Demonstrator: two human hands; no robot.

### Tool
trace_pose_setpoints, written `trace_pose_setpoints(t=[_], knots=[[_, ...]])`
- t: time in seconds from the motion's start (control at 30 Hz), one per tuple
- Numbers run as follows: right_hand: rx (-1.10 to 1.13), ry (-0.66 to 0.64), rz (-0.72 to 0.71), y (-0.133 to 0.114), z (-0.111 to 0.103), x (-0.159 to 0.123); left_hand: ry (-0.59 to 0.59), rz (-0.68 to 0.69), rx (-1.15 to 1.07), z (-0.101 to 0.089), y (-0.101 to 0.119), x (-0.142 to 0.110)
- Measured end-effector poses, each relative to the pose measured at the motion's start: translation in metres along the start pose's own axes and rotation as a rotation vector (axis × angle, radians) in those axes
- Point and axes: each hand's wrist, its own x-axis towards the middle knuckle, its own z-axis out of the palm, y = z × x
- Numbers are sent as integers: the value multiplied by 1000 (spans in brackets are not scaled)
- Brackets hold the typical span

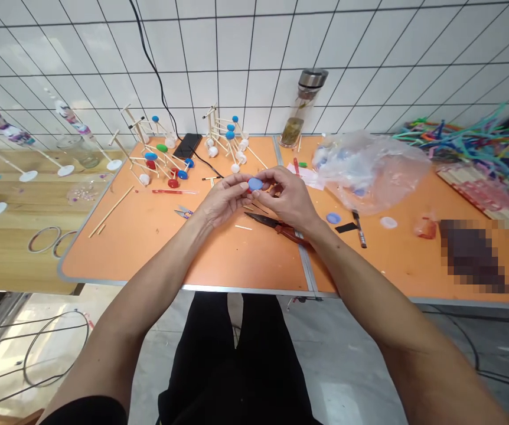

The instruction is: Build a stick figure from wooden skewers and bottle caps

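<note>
A small blue bottle cap (255, 184) is pinched between my two hands over the orange table. My left hand (223, 200) grips its left side, with the thumb lying along the edge. The fingertips of my right hand (290, 198) close on its right side. A bit of red shows at the cap's left edge, mostly hidden by fingers. Beneath my right hand lie red-handled pliers (276, 224), partly covered by the wrist. Small snips (184, 212) rest to the left of my left forearm.
Stick-and-cap models (161, 156) stand at the back left, beside a black phone (188, 145). A glass tea bottle (301, 112) stands by the wall. Rightward are a plastic bag (369, 171), a marker (360, 230), a loose blue cap (333, 218) and colourful pipe cleaners (471, 144).
</note>
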Motion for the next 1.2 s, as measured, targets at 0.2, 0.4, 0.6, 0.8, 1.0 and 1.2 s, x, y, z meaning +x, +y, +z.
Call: trace_pose_setpoints(t=[0.2,0.4,0.6,0.8,1.0,1.2], knots=[[-125,-55,-139,-2,-4,-5,-5,113,117,-3,-10,5],[-156,-68,-136,-3,-5,-8,-13,102,147,-3,-14,6],[-142,-77,-123,-4,-6,-13,-38,73,188,-2,-12,3],[-181,-42,-126,-9,-21,-24,-2,92,205,-4,-11,6],[-324,-61,-21,3,-69,-53,64,94,221,-4,-10,6],[-623,122,379,60,-173,-61,105,92,273,2,-5,3]])
